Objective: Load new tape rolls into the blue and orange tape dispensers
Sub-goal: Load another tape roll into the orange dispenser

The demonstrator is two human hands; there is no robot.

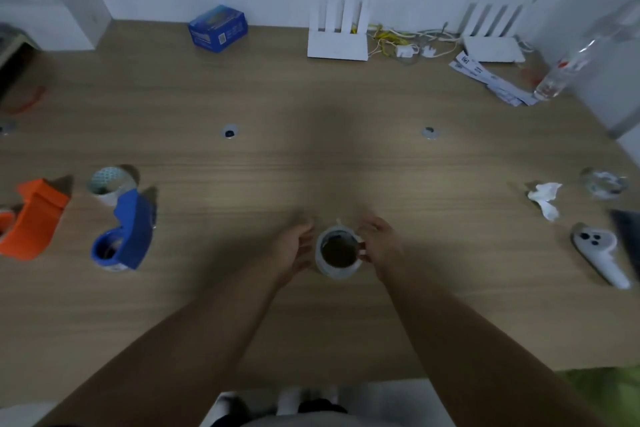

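A clear tape roll (pixel 337 251) stands on the wooden table (pixel 311 163) near the front middle, a loose end of tape sticking up from its far side. My right hand (pixel 379 246) holds the roll's right side with curled fingers. My left hand (pixel 294 246) hovers just left of the roll, fingers relaxed and apart from it. The blue dispenser (pixel 124 236) lies at the left with a roll core in its ring. The orange dispenser (pixel 33 218) lies further left. A second tape roll (pixel 110 184) stands behind the blue dispenser.
A blue box (pixel 218 28) and two white routers (pixel 337 35) with cables line the back wall. At the right lie a crumpled tissue (pixel 545 198), a glass ashtray (pixel 602 184), a white controller (pixel 599 253) and a clear bottle (pixel 568 62).
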